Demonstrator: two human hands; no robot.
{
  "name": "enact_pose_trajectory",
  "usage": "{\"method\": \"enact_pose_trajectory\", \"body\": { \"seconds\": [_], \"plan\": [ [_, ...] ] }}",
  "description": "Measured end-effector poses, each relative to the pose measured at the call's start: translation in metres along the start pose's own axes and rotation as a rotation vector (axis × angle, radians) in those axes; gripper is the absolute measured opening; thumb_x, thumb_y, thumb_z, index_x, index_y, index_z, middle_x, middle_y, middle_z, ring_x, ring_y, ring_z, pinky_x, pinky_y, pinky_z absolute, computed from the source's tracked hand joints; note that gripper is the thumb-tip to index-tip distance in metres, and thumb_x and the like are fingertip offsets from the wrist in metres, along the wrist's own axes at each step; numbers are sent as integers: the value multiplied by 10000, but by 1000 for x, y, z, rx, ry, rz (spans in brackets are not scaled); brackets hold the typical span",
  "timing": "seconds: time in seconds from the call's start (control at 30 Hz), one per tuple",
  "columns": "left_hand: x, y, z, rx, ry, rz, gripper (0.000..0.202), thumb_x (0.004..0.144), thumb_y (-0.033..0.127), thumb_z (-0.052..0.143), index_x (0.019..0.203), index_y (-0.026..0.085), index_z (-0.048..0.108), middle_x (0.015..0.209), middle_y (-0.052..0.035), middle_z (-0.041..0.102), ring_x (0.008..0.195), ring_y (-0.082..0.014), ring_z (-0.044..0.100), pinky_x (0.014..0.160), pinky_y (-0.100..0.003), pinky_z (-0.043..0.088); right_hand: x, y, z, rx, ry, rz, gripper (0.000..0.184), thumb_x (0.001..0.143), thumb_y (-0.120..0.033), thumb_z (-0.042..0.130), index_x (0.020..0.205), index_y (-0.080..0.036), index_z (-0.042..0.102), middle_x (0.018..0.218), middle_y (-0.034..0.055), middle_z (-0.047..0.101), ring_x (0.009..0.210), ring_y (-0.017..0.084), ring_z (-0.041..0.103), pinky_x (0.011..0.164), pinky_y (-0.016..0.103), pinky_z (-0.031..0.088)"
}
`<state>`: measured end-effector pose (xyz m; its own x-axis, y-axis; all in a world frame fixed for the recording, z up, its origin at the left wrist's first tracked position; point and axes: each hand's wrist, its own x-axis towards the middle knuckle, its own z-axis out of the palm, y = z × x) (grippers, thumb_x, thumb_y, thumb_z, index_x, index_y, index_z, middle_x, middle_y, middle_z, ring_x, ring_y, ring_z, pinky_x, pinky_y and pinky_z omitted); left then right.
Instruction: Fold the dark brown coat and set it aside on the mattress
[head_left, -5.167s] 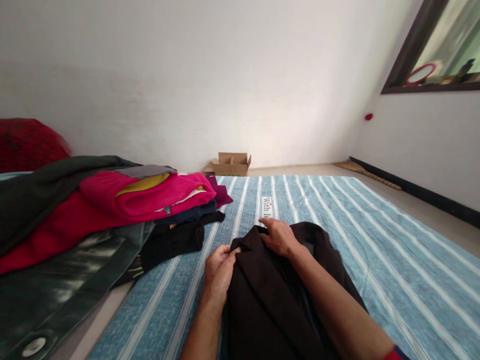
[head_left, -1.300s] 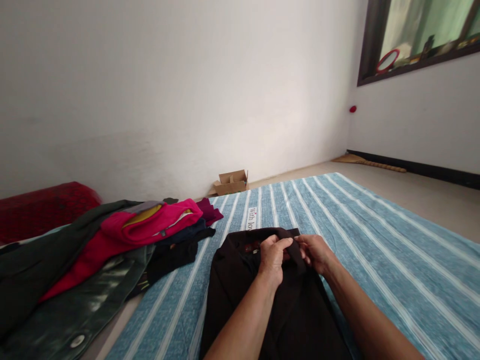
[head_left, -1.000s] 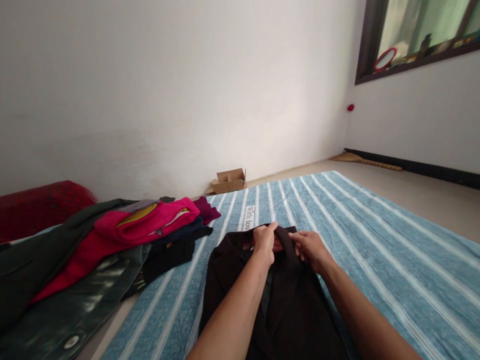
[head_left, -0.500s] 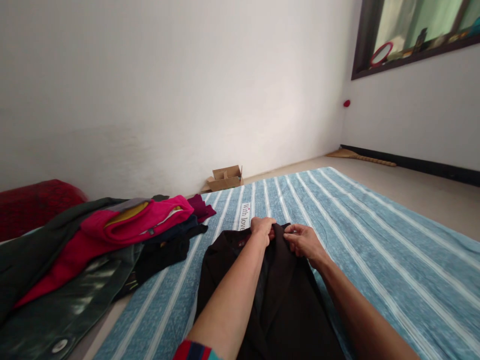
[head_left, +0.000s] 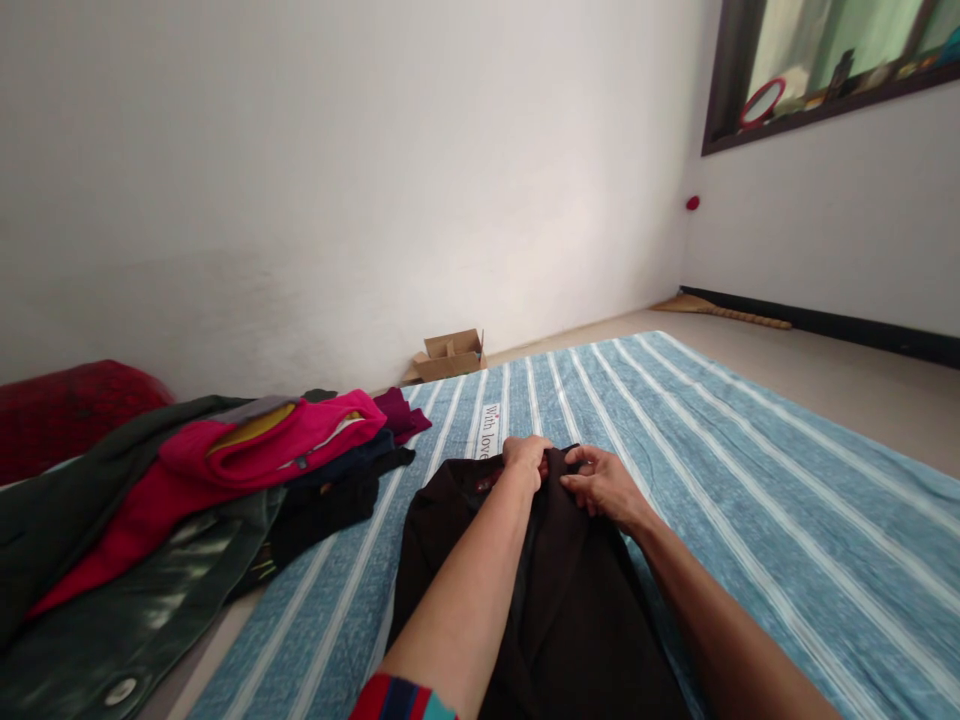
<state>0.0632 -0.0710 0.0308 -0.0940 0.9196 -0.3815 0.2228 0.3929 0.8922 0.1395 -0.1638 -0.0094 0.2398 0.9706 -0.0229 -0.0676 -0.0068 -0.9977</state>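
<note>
A dark brown-black jacket (head_left: 585, 610) lies spread on a bed with a blue, white-striped sheet (head_left: 750, 520). My left hand (head_left: 526, 458) grips the jacket's collar near its middle, the fingers partly hidden behind the cloth. Close to its right, my right hand (head_left: 600, 485) pinches the collar edge by the shoulder between thumb and fingers. A reddish label shows inside the neck, left of my left wrist. My left forearm crosses over the jacket's front.
To the left lies a heap of clothes with a pink garment (head_left: 277, 440), a dark green one (head_left: 150, 600) and a black one (head_left: 330, 515). Behind it is a dark red bundle (head_left: 82, 410). A cardboard box (head_left: 450, 357) stands by the wall; a broom (head_left: 720, 310) lies on the floor.
My right hand has shifted slightly left along the collar, and the label inside the neck shows more. My left hand keeps nearly the same place.
</note>
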Motion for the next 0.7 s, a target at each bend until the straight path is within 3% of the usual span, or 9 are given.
{"method": "enact_pose_trajectory", "body": {
  "seconds": [0.7],
  "plan": [
    [-4,4,-2,54,-22,15,78,631,140,569,579,141,511,388,29,430,325,-106,427,315,-198,299,-3,0,2,5,-42,-84,380,641,-258,613,955,-187,409,428,-113,497,296,75,399,282,156,295]
  ]
}}
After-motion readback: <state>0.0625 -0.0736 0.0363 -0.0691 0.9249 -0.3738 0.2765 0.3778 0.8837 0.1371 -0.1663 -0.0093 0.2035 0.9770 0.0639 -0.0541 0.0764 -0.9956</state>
